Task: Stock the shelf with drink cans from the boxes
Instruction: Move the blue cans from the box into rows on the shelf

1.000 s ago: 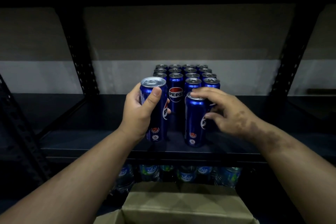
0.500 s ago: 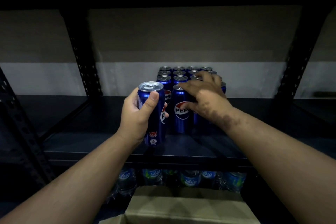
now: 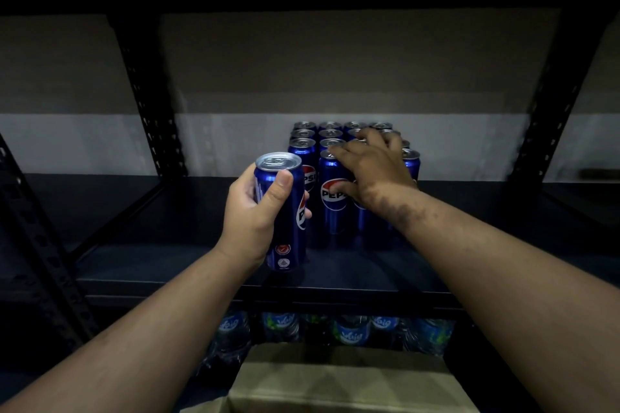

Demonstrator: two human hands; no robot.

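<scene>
A block of several blue Pepsi cans [image 3: 303,148] stands in rows at the middle of the dark shelf board [image 3: 161,211]. My left hand [image 3: 248,218] holds another blue can [image 3: 289,241] upright just above the shelf's front, left of the block. My right hand [image 3: 372,171] lies over the tops of the block's front cans. Its palm covers a front-row can [image 3: 364,223], which is mostly hidden. Its thumb presses the side of the neighbouring front can with the PEPSI logo [image 3: 332,214].
Black perforated uprights [image 3: 147,104] [image 3: 550,104] frame the bay, with another shelf board overhead. Bare shelf lies left and right of the cans. Below are several water bottles [image 3: 352,332] and an open cardboard box [image 3: 335,379] at the bottom edge.
My right hand has slid its can back from the shelf's front into the block's front row and stays on top of it. My left hand and its can have barely moved.
</scene>
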